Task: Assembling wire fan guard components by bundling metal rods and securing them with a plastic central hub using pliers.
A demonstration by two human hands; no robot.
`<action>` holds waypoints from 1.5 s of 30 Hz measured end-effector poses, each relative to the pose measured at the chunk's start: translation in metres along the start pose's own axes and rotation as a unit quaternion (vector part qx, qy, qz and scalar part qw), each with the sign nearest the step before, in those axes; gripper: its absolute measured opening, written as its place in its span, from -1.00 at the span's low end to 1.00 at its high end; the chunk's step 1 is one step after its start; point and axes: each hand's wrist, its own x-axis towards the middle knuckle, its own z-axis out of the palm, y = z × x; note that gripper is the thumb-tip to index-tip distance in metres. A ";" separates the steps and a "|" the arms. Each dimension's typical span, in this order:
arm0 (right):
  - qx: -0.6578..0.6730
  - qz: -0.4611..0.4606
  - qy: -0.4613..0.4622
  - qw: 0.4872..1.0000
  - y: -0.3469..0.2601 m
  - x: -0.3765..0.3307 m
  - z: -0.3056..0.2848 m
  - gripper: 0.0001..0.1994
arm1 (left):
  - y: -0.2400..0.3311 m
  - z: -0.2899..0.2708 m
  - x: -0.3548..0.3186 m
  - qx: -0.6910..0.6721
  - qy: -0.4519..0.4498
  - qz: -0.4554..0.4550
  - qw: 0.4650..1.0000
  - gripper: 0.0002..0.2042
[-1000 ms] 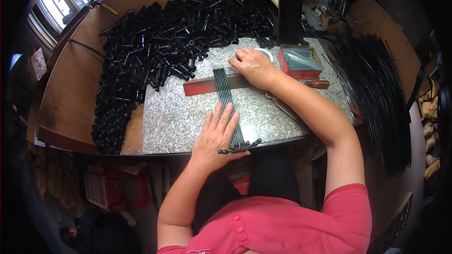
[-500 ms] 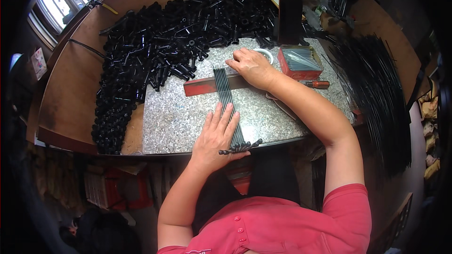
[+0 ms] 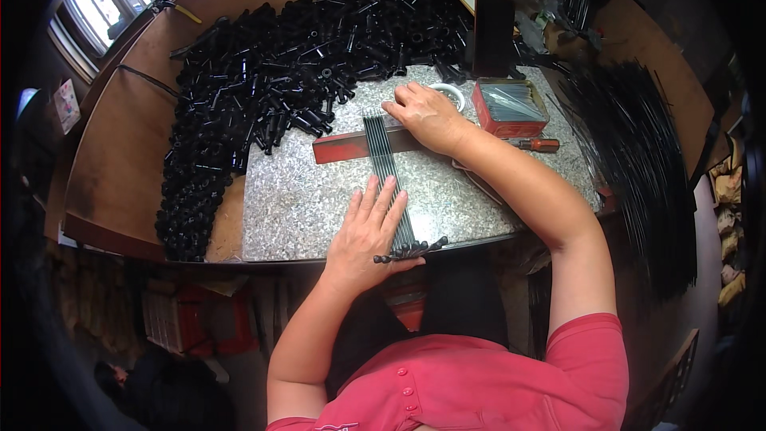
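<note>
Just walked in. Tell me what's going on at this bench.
A person in a red shirt is working thin dark rods laid side by side on a speckled stone slab. The left hand lies flat on the rods near their capped ends at the slab's front edge. The right hand presses on a red bar that crosses the rods' far ends. A big heap of black tube pieces lies behind, a red tin and more rods on the right.

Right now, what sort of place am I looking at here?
Probably a small assembly workshop. A heap of black plastic tubes covers the wooden bench, long thin black rods lie bundled at the right, and both hands press a row of rods flat on a stone slab.
</note>
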 end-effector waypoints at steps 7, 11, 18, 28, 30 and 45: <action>0.095 -0.017 0.023 0.995 -0.003 0.002 -0.005 -0.74 | 0.002 0.000 0.000 0.002 0.009 -0.010 1.000 -0.05; 0.097 -0.001 0.070 0.993 0.003 -0.004 -0.021 -0.65 | 0.000 0.000 -0.001 0.005 0.005 -0.009 1.000 -0.07; -0.072 0.143 0.019 0.987 0.062 -0.041 -0.066 -0.70 | -0.004 0.000 -0.006 -0.005 0.018 0.009 1.000 -0.08; 0.013 0.352 -0.205 0.913 0.089 -0.077 -0.088 -0.83 | -0.002 -0.021 -0.006 -0.123 0.048 0.035 0.991 -0.04; 0.000 0.337 -0.174 0.925 0.089 -0.082 -0.086 -0.85 | 0.002 -0.033 -0.007 -0.243 0.088 0.046 0.965 -0.02; 0.192 0.154 0.162 0.956 -0.056 -0.059 -0.200 -0.91 | 0.051 -0.122 0.016 -0.520 0.074 0.082 0.847 -0.69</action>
